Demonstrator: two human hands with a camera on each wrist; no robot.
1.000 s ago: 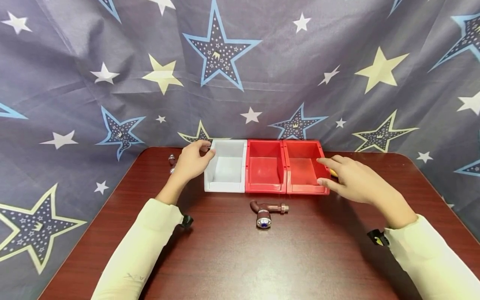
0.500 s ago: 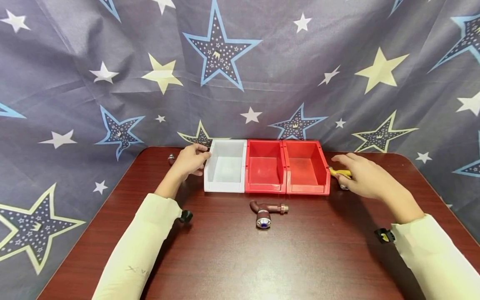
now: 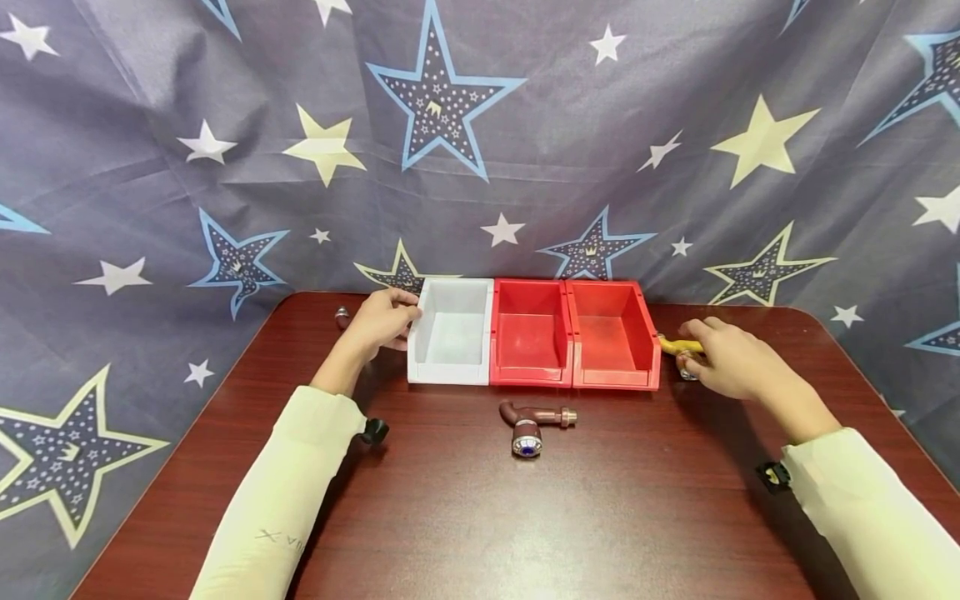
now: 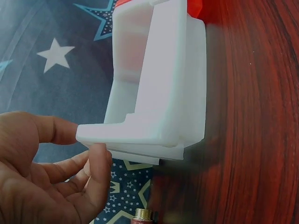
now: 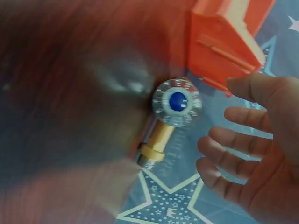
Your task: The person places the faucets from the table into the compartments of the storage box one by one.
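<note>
In the head view, my left hand point(image 3: 378, 321) is at the left wall of the white bin point(image 3: 450, 373). The left wrist view shows its fingertips right at the bin's point(image 4: 159, 88) rim corner, the fingers loosely bent. My right hand point(image 3: 731, 358) is just right of the orange-red bin point(image 3: 615, 379), over a yellow faucet point(image 3: 681, 344) that it partly covers. The right wrist view shows this faucet's round silver knob with a blue centre point(image 5: 177, 101); the right hand's fingers point(image 5: 233, 140) are spread beside it, holding nothing.
A red bin point(image 3: 531, 377) stands between the other two in a row. In front lies a brown faucet point(image 3: 527, 421) with a silver, blue-centred knob. Another brown fitting point(image 3: 342, 317) is partly hidden behind the left hand. A star-patterned curtain point(image 3: 480, 200) hangs behind the table point(image 3: 570, 517).
My right hand has moved right, from the orange-red bin's side wall to over the yellow faucet. My left hand has drawn back slightly from over the white bin's rim to its outer side.
</note>
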